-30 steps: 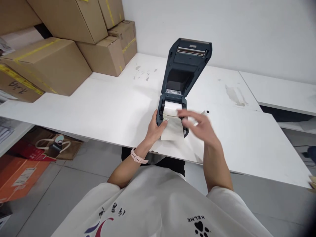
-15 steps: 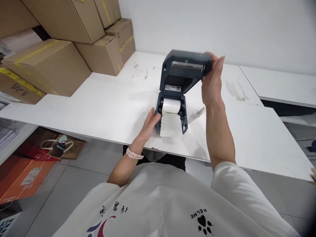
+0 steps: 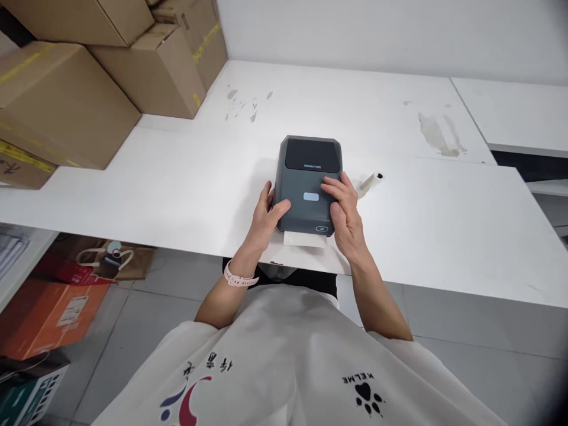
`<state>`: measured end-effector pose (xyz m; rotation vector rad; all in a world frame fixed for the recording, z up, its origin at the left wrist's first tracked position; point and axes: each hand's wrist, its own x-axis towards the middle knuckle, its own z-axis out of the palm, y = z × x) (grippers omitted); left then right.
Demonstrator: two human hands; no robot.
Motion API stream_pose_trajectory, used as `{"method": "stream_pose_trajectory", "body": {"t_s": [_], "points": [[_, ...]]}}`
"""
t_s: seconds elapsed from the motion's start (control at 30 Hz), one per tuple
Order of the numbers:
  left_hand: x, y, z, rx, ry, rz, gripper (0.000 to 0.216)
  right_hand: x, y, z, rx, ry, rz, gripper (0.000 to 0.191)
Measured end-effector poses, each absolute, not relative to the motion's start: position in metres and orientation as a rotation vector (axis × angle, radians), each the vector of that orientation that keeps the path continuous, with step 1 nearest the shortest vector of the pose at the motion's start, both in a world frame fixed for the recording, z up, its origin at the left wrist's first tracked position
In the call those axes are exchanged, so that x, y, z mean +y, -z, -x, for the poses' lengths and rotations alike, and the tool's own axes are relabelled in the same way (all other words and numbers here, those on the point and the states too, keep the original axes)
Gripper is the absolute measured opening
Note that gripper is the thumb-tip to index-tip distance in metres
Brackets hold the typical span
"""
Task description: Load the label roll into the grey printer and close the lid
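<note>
A dark grey label printer [image 3: 295, 183] sits near the front edge of the white table with its lid down. A strip of label paper [image 3: 306, 239] sticks out of its front slot. My left hand [image 3: 266, 218] grips the printer's left side, thumb on top of the lid and fingers down along the side. On the opposite side, my right hand [image 3: 348, 219] clasps the right edge, its fingertips lying on the lid beside a light rectangular button [image 3: 311, 196]. The paper roll inside is hidden by the lid.
Just right of the printer lies a small rolled white piece [image 3: 369, 184] with a dark end. Cardboard boxes [image 3: 89, 112] are stacked at the back left of the table [image 3: 199, 195]. Below at left are an orange box [image 3: 53, 313] and a paper bag [image 3: 137, 260].
The printer's lid, raised in my right hand before, is now down over the paper roll. My right hand has come down to the printer's right side; my left hand now grips the left side.
</note>
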<state>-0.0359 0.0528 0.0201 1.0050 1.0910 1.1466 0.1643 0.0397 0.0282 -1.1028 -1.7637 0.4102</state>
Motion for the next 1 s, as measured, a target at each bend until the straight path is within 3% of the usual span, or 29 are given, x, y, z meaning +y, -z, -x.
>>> {"method": "stream_pose_trajectory", "body": {"t_s": [0.1, 0.3, 0.53, 0.73, 1.0], "points": [[0.051, -0.013, 0.035, 1.100, -1.200, -1.020, 0.100, 0.038, -0.019, -0.161, -1.737, -0.389, 1.109, 0.040], [0.057, -0.003, 0.039, 1.048, -1.258, -1.176, 0.088, 0.039, -0.010, -0.152, -1.636, -0.327, 1.121, 0.043], [-0.001, -0.002, 0.030, 1.494, -1.617, -1.069, 0.038, 0.035, -0.013, -0.151, -1.617, -0.349, 1.118, 0.041], [-0.024, -0.010, 0.015, 1.171, -1.051, -0.945, 0.048, 0.034, -0.012, -0.151, -1.577, -0.385, 1.086, 0.040], [-0.019, -0.009, 0.020, 1.192, -1.038, -1.013, 0.046, 0.034, -0.020, -0.160, -1.827, -0.140, 1.189, 0.037]]}}
